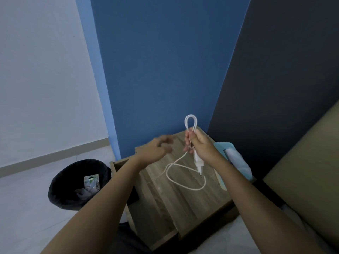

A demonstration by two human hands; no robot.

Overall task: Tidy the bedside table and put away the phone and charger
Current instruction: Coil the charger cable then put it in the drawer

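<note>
Right hand [197, 143]: closed around a folded bunch of the cable, held upright above the bedside table [185, 200]
Cable [185, 180]: white; doubled loop sticks straight up out of the fist, the rest drops from the hand, curls into one wide slack loop over the tabletop and runs back up toward the left hand
Charger plug [197, 162]: white block hanging below the right hand, long axis near vertical, pins pointing down and a little right – apart from the wood or touching, cannot tell
Left hand [157, 150]: blurred, fingers half curled beside the cable – pinching it or not, cannot tell
Drawer [126, 180]: pulled open on the left side, mostly hidden under the left forearm, something dark inside, too dim to name
Tissue box [233, 158]: teal, at the right edge of the table, partly covered by the right wrist
Bin [77, 184]: black, on the floor to the left, wrappers inside
Phone: not made out anywhere
</note>
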